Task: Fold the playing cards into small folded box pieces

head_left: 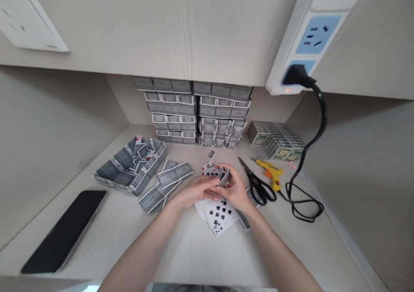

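Note:
Both my hands meet over the middle of the pale desk. My left hand (194, 191) and my right hand (234, 188) pinch a folded playing card (223, 176) between their fingertips. Under them lies a loose spread of face-up cards (221, 216) with a black spade card on top. A few more red-marked cards (208, 170) show just beyond my fingers.
Folded card strips (166, 184) lie left of my hands, a tray built of cards (129, 167) further left, a dark phone (64, 229) at the near left. Black scissors (258, 184), a yellow glue gun (270, 171) and its cable (304, 205) lie right. Stacked card boxes (194, 111) line the back.

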Motion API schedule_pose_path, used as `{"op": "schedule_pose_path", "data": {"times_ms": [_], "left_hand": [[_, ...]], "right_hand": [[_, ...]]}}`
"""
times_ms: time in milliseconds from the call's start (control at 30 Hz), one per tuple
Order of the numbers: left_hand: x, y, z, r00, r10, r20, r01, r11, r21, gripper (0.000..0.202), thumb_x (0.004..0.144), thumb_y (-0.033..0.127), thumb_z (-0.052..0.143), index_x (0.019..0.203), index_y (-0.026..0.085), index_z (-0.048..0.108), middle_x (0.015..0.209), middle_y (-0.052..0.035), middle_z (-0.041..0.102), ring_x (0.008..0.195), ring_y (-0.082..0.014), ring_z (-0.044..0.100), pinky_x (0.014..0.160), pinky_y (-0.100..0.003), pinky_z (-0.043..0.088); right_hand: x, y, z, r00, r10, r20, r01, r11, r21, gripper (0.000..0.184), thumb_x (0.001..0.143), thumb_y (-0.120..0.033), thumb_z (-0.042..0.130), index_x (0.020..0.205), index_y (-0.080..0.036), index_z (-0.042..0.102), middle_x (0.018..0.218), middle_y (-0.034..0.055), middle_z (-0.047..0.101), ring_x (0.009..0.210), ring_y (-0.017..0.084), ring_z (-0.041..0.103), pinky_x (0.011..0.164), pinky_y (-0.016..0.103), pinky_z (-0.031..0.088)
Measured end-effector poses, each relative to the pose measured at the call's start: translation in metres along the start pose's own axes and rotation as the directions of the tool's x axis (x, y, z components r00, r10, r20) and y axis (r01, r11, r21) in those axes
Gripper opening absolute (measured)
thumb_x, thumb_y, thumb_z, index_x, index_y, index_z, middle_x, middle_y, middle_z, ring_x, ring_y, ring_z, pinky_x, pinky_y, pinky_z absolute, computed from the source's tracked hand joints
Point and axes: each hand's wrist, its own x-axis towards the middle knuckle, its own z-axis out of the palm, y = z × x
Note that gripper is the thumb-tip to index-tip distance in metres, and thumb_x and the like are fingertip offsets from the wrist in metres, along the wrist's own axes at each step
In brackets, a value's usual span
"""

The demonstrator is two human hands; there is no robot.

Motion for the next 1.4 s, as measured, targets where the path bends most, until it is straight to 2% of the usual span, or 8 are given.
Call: {"op": "schedule_pose_path", "data": {"times_ms": [167, 367, 500, 600, 733, 867, 1067, 1400], "left_hand": [[0.001, 0.000, -0.004, 1.000, 0.007, -0.014, -0.008, 1.000, -0.027, 0.032, 0.068, 0.030, 0.069, 0.092, 0.011, 0.062, 0.089, -0.0082, 0.065, 0.075, -0.0127, 0.061, 0.074, -0.026, 0.050], [0.009, -0.008, -0.005, 0.961, 0.200, -0.192, -0.177, 0.975, 0.130, 0.052, 0.063, 0.025, 0.072, 0.112, 0.016, 0.054, 0.112, -0.0097, 0.059, 0.093, -0.0195, 0.060, 0.078, -0.034, 0.051], [0.016, -0.017, -0.012, 0.826, 0.437, -0.356, -0.214, 0.827, 0.520, 0.059, 0.063, 0.018, 0.070, 0.118, 0.017, 0.050, 0.092, -0.0063, 0.063, 0.080, -0.0163, 0.062, 0.076, -0.034, 0.052], [0.018, -0.024, -0.019, 0.735, 0.605, -0.306, -0.209, 0.632, 0.746, 0.056, 0.064, 0.011, 0.066, 0.117, 0.020, 0.050, 0.108, -0.0071, 0.055, 0.073, -0.0120, 0.059, 0.068, -0.030, 0.054], [0.015, -0.026, -0.018, 0.753, 0.635, -0.171, -0.196, 0.465, 0.863, 0.060, 0.066, 0.004, 0.059, 0.121, 0.023, 0.045, 0.116, -0.0064, 0.049, 0.069, -0.0090, 0.057, 0.070, -0.029, 0.054], [0.013, -0.024, -0.015, 0.769, 0.623, -0.144, -0.164, 0.410, 0.897, 0.060, 0.068, 0.002, 0.057, 0.122, 0.024, 0.043, 0.121, -0.0054, 0.046, 0.074, -0.0097, 0.057, 0.077, -0.030, 0.052], [0.015, -0.024, -0.018, 0.770, 0.610, -0.187, -0.124, 0.431, 0.894, 0.059, 0.066, 0.002, 0.060, 0.120, 0.022, 0.046, 0.118, -0.0063, 0.048, 0.073, -0.0107, 0.057, 0.075, -0.030, 0.052], [0.016, -0.027, -0.019, 0.775, 0.615, -0.146, -0.200, 0.458, 0.866, 0.060, 0.066, 0.001, 0.061, 0.120, 0.023, 0.046, 0.119, -0.0052, 0.048, 0.074, -0.0096, 0.058, 0.075, -0.029, 0.053]], "right_hand": [[0.001, 0.007, -0.006, 1.000, 0.013, 0.006, -0.013, 0.998, -0.059, 0.074, 0.051, -0.021, 0.079, 0.119, -0.028, 0.050, 0.121, 0.0064, 0.050, 0.114, 0.025, 0.044, 0.096, 0.038, 0.036], [0.004, 0.027, -0.008, 0.985, 0.168, 0.033, -0.169, 0.985, 0.034, 0.080, 0.059, -0.020, 0.072, 0.131, -0.026, 0.036, 0.129, 0.0085, 0.047, 0.112, 0.023, 0.049, 0.095, 0.041, 0.037], [0.007, 0.026, -0.008, 0.978, 0.205, -0.043, -0.193, 0.962, 0.193, 0.055, 0.067, -0.028, 0.067, 0.119, -0.025, 0.051, 0.118, 0.0067, 0.057, 0.104, 0.022, 0.056, 0.094, 0.042, 0.040], [0.009, 0.024, -0.010, 0.943, 0.306, -0.130, -0.271, 0.934, 0.232, 0.037, 0.070, -0.037, 0.064, 0.104, -0.023, 0.062, 0.097, 0.0063, 0.067, 0.080, 0.022, 0.064, 0.079, 0.043, 0.049], [0.011, 0.030, -0.014, 0.921, 0.354, -0.164, -0.332, 0.932, 0.148, 0.032, 0.064, -0.038, 0.069, 0.089, -0.019, 0.068, 0.078, 0.0056, 0.070, 0.067, 0.022, 0.064, 0.059, 0.037, 0.054], [0.011, 0.039, -0.015, 0.915, 0.367, -0.167, -0.360, 0.930, 0.068, 0.034, 0.060, -0.036, 0.070, 0.086, -0.014, 0.067, 0.080, 0.0070, 0.070, 0.064, 0.021, 0.065, 0.053, 0.031, 0.054], [0.012, 0.030, -0.012, 0.880, 0.440, -0.181, -0.411, 0.895, 0.174, 0.024, 0.059, -0.030, 0.070, 0.075, -0.014, 0.066, 0.068, 0.0020, 0.068, 0.055, 0.014, 0.062, 0.053, 0.025, 0.054], [0.012, 0.020, -0.014, 0.850, 0.526, -0.015, -0.480, 0.787, 0.387, 0.026, 0.055, -0.024, 0.077, 0.075, -0.013, 0.066, 0.063, -0.0018, 0.062, 0.046, 0.005, 0.052, 0.041, 0.014, 0.045]]}}
